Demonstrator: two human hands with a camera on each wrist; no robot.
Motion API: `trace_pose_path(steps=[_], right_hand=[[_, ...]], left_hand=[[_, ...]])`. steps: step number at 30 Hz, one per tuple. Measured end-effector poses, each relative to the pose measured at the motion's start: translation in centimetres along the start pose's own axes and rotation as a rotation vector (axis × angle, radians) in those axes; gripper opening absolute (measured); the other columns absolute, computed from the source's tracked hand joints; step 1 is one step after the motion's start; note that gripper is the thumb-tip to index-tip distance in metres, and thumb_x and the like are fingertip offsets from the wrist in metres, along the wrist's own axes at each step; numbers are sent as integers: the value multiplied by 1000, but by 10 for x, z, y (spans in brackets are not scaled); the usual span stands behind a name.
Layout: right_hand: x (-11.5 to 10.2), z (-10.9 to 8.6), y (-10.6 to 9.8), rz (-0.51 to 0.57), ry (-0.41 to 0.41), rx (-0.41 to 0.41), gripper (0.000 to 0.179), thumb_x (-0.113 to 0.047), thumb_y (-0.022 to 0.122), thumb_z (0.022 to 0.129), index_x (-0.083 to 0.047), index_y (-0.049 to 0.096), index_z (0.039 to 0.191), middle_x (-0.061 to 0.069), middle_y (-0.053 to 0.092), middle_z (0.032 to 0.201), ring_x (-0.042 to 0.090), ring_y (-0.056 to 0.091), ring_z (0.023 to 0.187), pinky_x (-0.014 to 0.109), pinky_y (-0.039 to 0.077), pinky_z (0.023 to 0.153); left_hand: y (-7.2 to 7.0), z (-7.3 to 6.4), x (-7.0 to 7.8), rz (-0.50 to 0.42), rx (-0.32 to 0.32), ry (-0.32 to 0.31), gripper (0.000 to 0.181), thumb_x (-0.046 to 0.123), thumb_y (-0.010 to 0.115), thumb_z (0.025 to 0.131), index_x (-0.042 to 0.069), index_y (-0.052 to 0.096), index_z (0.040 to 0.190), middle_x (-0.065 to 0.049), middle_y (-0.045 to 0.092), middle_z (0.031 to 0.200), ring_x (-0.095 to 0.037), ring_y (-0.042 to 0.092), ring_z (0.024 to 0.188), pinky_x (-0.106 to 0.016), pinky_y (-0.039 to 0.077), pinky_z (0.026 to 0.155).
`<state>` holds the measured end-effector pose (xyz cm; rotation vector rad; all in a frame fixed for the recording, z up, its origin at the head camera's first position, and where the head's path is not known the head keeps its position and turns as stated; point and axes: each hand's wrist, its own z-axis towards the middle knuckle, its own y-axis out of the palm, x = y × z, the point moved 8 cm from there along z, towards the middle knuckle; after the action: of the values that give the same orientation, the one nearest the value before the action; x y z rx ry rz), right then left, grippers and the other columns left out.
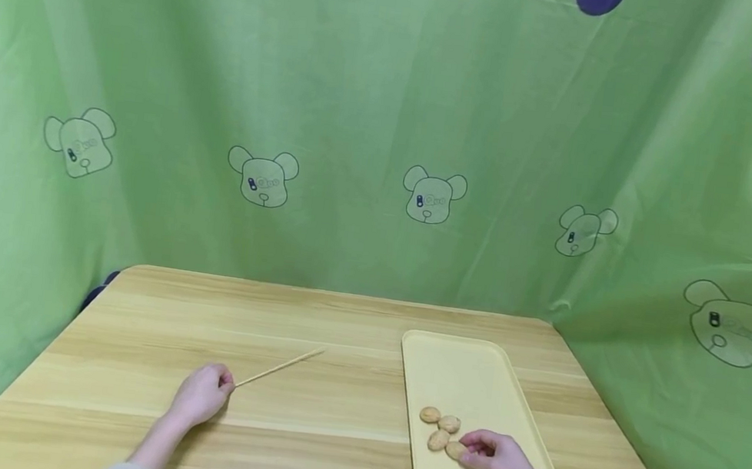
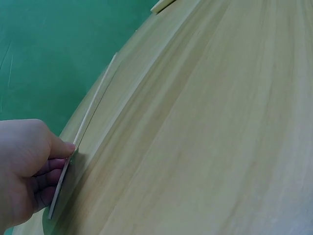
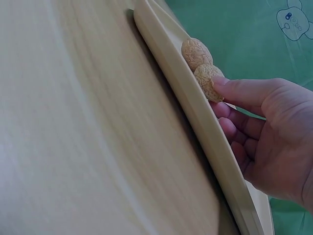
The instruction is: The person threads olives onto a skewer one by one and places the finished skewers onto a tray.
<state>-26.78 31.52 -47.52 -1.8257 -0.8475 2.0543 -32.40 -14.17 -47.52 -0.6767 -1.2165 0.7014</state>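
In the head view my left hand (image 1: 201, 394) is over the left part of the table, pinching a thin pale wooden stick (image 1: 280, 367) near one end. The left wrist view shows the stick (image 2: 95, 100) between thumb and fingers, its short end jutting out below the hand (image 2: 24, 169). My right hand (image 1: 496, 461) is over a cream tray (image 1: 465, 368), thumb and fingers gripping a walnut (image 1: 456, 450). Several other walnuts (image 1: 439, 440) lie close beside it in the tray. The right wrist view shows the thumb against the gripped walnut (image 3: 209, 81), touching another walnut (image 3: 196, 53).
The tray, with its low raised rim (image 3: 193, 115), lies lengthwise on the right side of the wooden table (image 1: 296, 450). A green curtain (image 1: 347, 239) printed with bear heads hangs behind the table and along both sides.
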Motion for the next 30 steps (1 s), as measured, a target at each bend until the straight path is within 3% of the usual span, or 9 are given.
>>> trace_pose_path(steps=[4,13,19,24,30], right_hand=[[-1,-2,-1,-11,16,12,27,-10,69,81,9,62,99,7,62,85,6,53,74,21,47,67],[1,-3,-5,-47,16,14,27,-15,66,84,5,61,102,7,62,89,8,55,78,22,48,70],[-1,-4,-12,22,36,28,36,-16,64,86,10,57,108,12,62,95,10,56,81,23,49,72],[-12,-1,-14,-2,-7,29,40,-17,62,88,11,55,115,15,63,102,7,57,83,23,50,72],[-34,2,-11,6,-67,40,34,-16,63,88,7,59,112,15,62,102,9,56,84,24,50,70]], left_hand=[[1,1,0,18,-8,2,7,5,60,83,6,58,76,-1,54,72,-18,51,69,-37,45,62],[0,-2,-3,-53,-11,18,5,4,57,86,4,57,82,-1,53,75,-17,51,72,-35,47,66],[-3,-4,2,-99,-25,19,5,5,54,90,6,57,86,1,53,72,-13,48,66,-29,44,61],[-7,-5,7,-112,-5,30,4,7,56,90,7,60,88,0,56,74,-11,47,64,-28,43,59],[-14,-6,17,-113,38,83,3,9,60,88,8,63,87,3,60,80,-10,53,70,-31,46,64]])
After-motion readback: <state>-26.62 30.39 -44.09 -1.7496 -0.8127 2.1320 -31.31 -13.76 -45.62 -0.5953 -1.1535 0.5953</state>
